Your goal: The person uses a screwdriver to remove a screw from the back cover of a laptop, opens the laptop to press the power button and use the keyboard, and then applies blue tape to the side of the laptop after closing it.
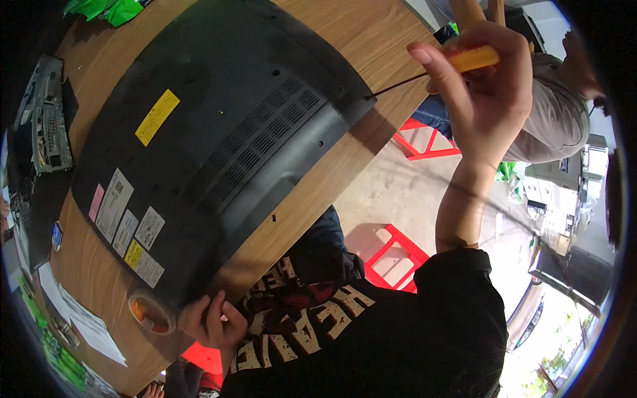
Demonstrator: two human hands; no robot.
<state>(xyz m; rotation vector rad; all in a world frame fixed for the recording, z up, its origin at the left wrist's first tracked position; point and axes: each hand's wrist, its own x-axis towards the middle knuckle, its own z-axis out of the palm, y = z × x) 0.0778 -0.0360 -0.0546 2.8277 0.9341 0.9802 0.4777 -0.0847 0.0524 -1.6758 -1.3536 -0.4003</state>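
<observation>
A large black panel with vent slots point(219, 86), apparently the back of a monitor or all-in-one computer, lies on the wooden table point(371, 40). My right hand point(494, 93) is closed round the yellow-orange handle of a screwdriver point(474, 60). Its thin shaft slants down to the left, and the tip meets the panel's right edge near a corner. By the panel's near lower corner, my left hand point(213, 322) has its fingers curled together. A small white bit shows between them, too small to name. Whether this hand touches the panel cannot be made out.
Beside my left hand lies a roll of tape point(152, 312). A small black piece point(273, 217) rests near the table edge. Opened metal equipment point(50, 119) and white papers point(83, 318) are at the left. Red stools point(395, 255) stand below; another person point(551, 113) is at the right.
</observation>
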